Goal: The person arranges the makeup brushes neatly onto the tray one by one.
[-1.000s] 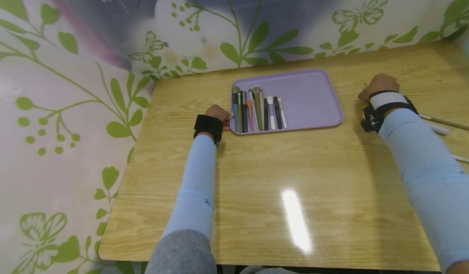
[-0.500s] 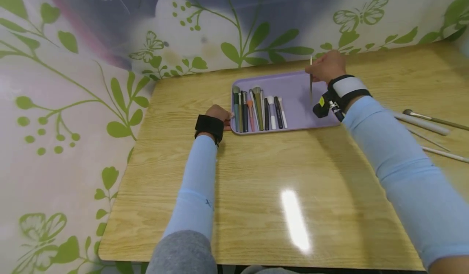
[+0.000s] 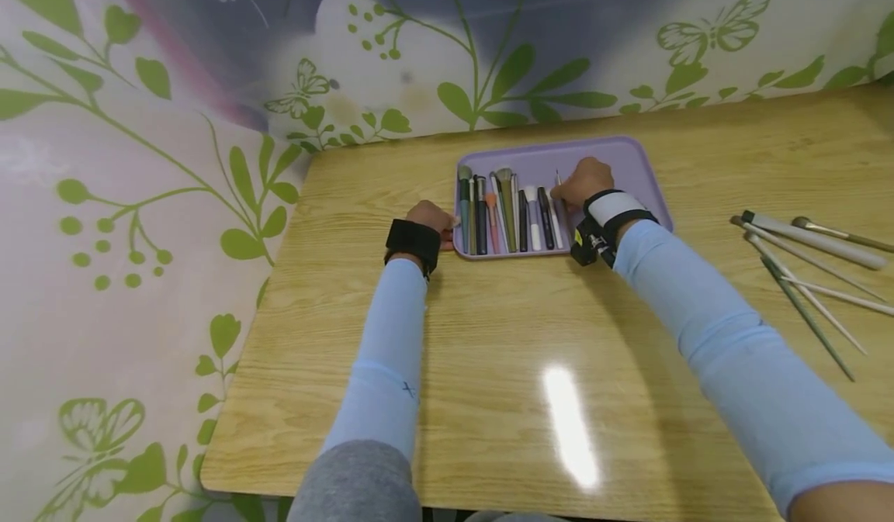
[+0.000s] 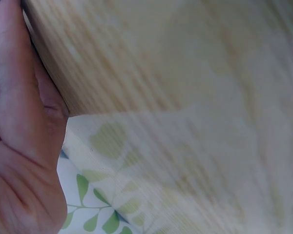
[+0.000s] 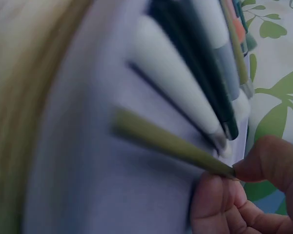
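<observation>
A row of makeup brushes (image 3: 513, 212) lies side by side in the left part of a lilac tray (image 3: 639, 169). Thumb and fingertips of my right hand (image 3: 585, 183) pinch a slim brush with an olive handle (image 5: 171, 146). It is held over the tray floor, just right of a white-handled brush (image 5: 178, 78), its handle end towards the near rim. My left hand (image 3: 429, 218) holds the tray's left rim, thumb over the edge and fingers low beside it. In the left wrist view, the left hand (image 4: 22, 131) shows at the left border.
Several loose brushes (image 3: 810, 309) lie spread on the wooden table (image 3: 489, 367) at the right, beside my right forearm. A thick grey-white handled brush (image 3: 813, 240) is among them. A wall (image 3: 391, 95) with leaf and butterfly prints stands right behind the table.
My right hand has come from the table's right side to the tray with the olive-handled brush, then down beside the row. The left hand stays at the rim. The head view shifted slightly.
</observation>
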`<state>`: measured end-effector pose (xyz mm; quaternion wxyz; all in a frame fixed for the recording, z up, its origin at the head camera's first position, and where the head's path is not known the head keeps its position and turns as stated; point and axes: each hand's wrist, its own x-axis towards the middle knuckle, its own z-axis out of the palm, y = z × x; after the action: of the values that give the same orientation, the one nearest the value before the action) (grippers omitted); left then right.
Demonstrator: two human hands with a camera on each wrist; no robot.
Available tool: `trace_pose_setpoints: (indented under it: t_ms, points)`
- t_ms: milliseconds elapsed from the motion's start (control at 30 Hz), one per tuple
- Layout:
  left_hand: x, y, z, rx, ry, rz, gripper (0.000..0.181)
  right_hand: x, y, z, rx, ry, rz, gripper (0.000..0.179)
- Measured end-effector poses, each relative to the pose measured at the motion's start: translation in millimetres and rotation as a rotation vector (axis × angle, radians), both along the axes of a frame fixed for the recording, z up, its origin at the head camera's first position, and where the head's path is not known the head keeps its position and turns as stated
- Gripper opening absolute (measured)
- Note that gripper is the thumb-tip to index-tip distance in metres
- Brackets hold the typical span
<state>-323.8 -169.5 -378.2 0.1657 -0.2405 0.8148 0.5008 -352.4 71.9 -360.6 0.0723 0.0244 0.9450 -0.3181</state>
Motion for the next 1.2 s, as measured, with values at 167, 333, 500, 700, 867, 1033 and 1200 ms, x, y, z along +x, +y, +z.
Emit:
trace_pose_setpoints:
  t_ms: [167,333,500,700,867,1033,1200]
  points:
    - [-0.1,1.2,2.1,-0.033,0.002,0.001,0.015,1.6,1,-0.8,0.040,-0.007,0.006,0.026]
    - [1.8,2.5,2.9,-0.039,-0.001,-0.011,0.016,1.9,0,-2.4,0.057,-0.021,0.005,0.024]
    - [1.7,2.6,1.1,-0.031,-0.006,-0.020,0.018,2.4,4,-4.5,0.009,-0.050,0.020,0.018]
    - [-4.0,2.8,-1.8,-0.026,0.004,-0.009,0.017,0.4,14,-8.4,-0.142,-0.109,0.014,0.015]
    - [-5.7,4.0,-1.8,-0.029,0.001,0.001,0.017,1.7,15,-8.6,-0.236,-0.133,0.006,0.017]
    - [-1.4,8.0,1.9,-0.031,-0.008,-0.010,0.017,5.8,15,-9.6,-0.220,-0.106,0.026,0.016]
    - [-0.7,8.9,0.9,-0.030,-0.016,-0.026,0.018,5.9,18,-15.1,-0.216,-0.078,0.041,0.015]
